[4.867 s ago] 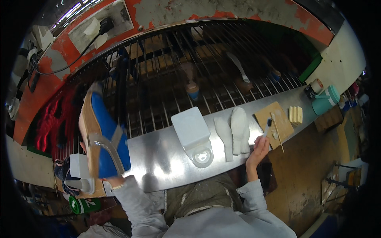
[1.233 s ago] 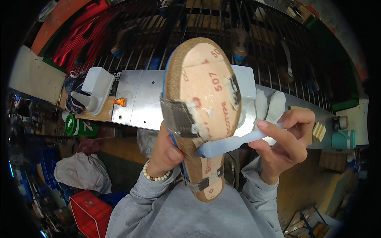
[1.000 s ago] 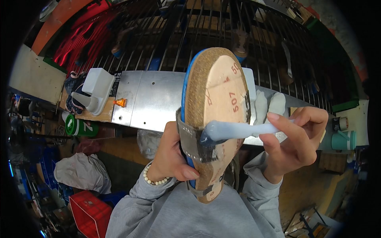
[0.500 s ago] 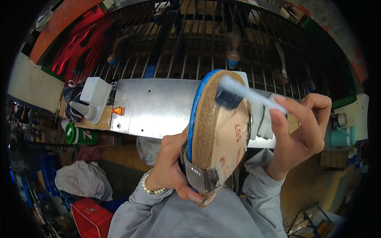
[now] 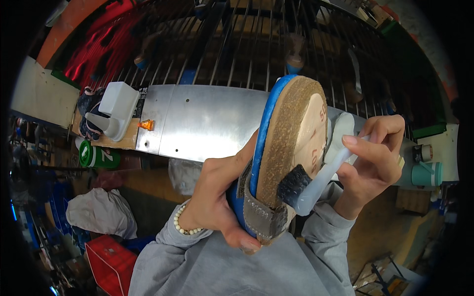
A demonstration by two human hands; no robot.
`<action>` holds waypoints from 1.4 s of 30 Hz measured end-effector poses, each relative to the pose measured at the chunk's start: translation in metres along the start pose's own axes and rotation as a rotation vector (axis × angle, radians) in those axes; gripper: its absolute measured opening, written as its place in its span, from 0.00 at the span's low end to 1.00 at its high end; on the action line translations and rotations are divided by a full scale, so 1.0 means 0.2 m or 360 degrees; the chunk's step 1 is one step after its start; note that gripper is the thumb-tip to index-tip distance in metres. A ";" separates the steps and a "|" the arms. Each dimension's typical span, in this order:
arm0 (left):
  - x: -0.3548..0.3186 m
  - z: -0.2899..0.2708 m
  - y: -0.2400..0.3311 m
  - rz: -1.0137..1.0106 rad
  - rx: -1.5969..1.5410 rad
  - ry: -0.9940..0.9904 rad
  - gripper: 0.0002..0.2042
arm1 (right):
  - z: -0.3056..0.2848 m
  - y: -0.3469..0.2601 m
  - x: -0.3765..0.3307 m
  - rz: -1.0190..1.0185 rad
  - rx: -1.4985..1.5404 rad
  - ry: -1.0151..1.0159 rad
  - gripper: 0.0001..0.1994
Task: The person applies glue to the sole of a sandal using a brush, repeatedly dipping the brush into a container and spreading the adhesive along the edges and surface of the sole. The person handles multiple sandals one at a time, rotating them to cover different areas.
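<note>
An unfinished sandal is held up in front of me, its underside turned toward me. It has a brown cork sole edge, a blue rim, a pale insert and a grey strap near the lower end. My left hand, with a beaded bracelet at the wrist, is closed round its left side and lower end. My right hand pinches the white handle of a brush. The brush's black bristles touch the sole near the strap, at the insert's edge.
Beyond the sandal lies a metal bench, with a rack of metal bars carrying shoes behind it. A white plastic container and a small orange packet sit at the left. A teal jug stands right; a red box is lower left.
The brush has moved down the sole from the far end to near the strap, its bristle end now pointing down. The sandal has shifted slightly right and tilted.
</note>
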State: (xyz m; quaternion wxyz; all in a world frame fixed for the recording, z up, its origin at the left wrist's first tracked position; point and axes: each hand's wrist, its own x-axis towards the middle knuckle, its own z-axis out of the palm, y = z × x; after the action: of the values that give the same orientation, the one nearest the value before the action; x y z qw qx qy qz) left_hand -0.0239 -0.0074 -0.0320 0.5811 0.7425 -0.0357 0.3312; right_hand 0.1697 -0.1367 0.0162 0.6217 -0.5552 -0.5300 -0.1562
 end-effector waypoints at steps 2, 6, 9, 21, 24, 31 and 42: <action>0.00 0.00 0.01 0.0013 0.0045 0.0004 0.69 | -0.01 0.01 0.00 -0.0018 0.0030 -0.0078 0.25; -0.05 0.03 0.11 -0.0505 -0.0234 0.0154 0.69 | -0.02 0.03 0.03 -0.0076 0.0091 -0.0187 0.26; -0.06 0.07 0.14 -0.0731 -0.0438 0.0240 0.69 | -0.01 0.04 0.05 -0.0165 0.0126 -0.0182 0.26; -0.01 0.04 0.04 -0.0178 -0.0190 0.0117 0.65 | -0.08 0.07 0.08 -0.0473 0.0004 -0.0336 0.28; -0.05 0.03 0.00 -0.0265 -0.0274 0.0061 0.61 | -0.08 0.07 0.05 -0.0336 0.0198 -0.0363 0.26; -0.08 0.01 -0.07 -0.0130 -0.0309 0.0027 0.54 | -0.03 0.03 -0.05 0.0077 -0.0029 -0.0206 0.24; -0.04 0.03 0.00 -0.0180 -0.0233 0.0031 0.50 | -0.07 -0.04 0.03 -0.0100 -0.0330 -0.0218 0.23</action>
State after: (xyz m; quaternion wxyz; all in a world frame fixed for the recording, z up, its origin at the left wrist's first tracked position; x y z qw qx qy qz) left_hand -0.0284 -0.0152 -0.0373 0.6520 0.6956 -0.0122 0.3015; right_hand 0.1730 -0.1487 0.0277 0.5182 -0.6089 -0.5694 -0.1913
